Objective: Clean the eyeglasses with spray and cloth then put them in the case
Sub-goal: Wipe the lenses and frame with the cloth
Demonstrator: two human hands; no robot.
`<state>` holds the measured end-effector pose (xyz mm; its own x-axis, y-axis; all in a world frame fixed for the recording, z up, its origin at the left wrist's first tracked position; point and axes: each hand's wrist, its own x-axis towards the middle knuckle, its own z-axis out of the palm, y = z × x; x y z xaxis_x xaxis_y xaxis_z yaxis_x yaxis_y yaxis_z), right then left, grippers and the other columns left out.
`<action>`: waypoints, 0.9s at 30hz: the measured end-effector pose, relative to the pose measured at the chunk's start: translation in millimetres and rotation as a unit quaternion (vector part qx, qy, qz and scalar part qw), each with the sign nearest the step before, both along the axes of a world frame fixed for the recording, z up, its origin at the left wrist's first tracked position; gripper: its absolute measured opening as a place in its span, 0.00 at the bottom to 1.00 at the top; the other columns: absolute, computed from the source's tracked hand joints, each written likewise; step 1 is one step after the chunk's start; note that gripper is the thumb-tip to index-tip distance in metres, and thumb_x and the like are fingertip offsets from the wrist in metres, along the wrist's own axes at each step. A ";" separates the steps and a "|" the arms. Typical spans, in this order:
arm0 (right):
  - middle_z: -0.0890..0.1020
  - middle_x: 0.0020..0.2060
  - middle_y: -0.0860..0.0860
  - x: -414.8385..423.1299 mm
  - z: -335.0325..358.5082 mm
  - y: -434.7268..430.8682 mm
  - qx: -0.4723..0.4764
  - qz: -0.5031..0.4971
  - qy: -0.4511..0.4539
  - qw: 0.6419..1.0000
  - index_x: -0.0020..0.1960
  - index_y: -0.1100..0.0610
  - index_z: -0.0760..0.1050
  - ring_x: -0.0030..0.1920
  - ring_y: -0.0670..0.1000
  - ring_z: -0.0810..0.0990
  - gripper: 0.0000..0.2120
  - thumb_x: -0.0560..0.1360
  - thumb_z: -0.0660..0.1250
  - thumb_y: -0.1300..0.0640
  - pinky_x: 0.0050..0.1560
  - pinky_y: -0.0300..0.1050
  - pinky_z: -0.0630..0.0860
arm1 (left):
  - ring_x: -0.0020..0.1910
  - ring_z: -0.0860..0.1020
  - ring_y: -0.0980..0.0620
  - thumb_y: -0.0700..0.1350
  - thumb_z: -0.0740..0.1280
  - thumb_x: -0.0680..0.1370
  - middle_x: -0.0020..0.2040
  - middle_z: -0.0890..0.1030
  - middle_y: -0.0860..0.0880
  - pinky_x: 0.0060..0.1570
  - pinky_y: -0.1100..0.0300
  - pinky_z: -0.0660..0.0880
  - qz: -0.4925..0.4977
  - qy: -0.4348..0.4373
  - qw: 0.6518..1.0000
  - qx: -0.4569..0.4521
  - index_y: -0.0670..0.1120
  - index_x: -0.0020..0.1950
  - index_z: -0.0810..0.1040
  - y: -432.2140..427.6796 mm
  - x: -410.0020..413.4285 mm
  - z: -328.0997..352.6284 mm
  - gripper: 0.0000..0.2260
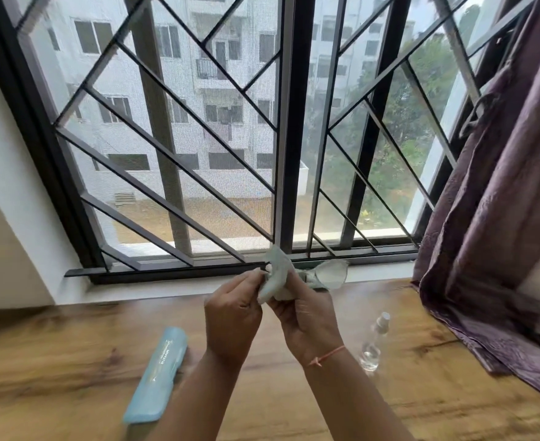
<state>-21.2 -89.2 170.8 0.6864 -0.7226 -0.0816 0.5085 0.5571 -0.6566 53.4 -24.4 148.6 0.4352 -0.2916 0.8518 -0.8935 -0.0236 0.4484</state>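
Observation:
Both my hands are raised over the wooden table (71, 354) in front of the window. My left hand (232, 316) and my right hand (307, 316) pinch a pale green cloth (276, 278) bunched around one lens of the eyeglasses (332, 273). The other lens sticks out to the right, uncovered. Which hand holds the frame is hidden by the cloth. A light blue glasses case (157, 374) lies shut on the table at the lower left. A small clear spray bottle (373, 342) stands to the right of my right wrist.
A barred window (281, 138) with a sill runs along the table's far edge. A purple curtain (498, 249) hangs at the right, its hem spilling onto the table close to the spray bottle.

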 end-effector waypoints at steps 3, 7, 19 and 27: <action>0.81 0.44 0.62 -2.1 -0.6 -3.7 0.028 0.017 -0.033 0.999 0.49 0.66 0.77 0.44 0.57 0.82 0.16 0.70 0.67 0.53 0.36 0.45 0.80 | 0.44 0.78 0.55 0.38 0.61 0.69 0.39 0.84 0.47 0.45 0.74 0.71 0.011 0.010 1.000 -0.011 0.39 0.43 0.83 0.6 -0.4 6.9 0.12; 0.79 0.53 0.66 -9.3 -6.2 -8.3 0.014 0.080 -0.088 0.993 0.54 0.68 0.77 0.54 0.61 0.80 0.29 0.61 0.75 0.48 0.45 0.49 0.80 | 0.42 0.77 0.54 0.38 0.60 0.69 0.37 0.84 0.46 0.40 0.69 0.70 0.052 0.022 0.998 -0.009 0.39 0.42 0.83 2.2 8.8 14.3 0.13; 0.81 0.47 0.61 -43.4 -17.6 -34.2 -0.139 0.181 -0.100 0.968 0.54 0.65 0.78 0.50 0.56 0.81 0.22 0.59 0.75 0.71 0.50 0.46 0.79 | 0.41 0.78 0.54 0.32 0.67 0.67 0.37 0.84 0.45 0.43 0.70 0.70 0.100 0.023 0.995 -0.019 0.38 0.42 0.84 3.2 19.4 7.0 0.08; 0.81 0.49 0.64 -60.4 -23.5 -46.5 -0.158 0.207 -0.080 0.962 0.55 0.69 0.77 0.51 0.59 0.81 0.26 0.58 0.74 0.72 0.50 0.47 0.79 | 0.43 0.76 0.53 0.36 0.67 0.69 0.36 0.84 0.45 0.41 0.69 0.68 0.122 0.040 0.991 -0.031 0.39 0.42 0.84 5.9 25.2 3.2 0.07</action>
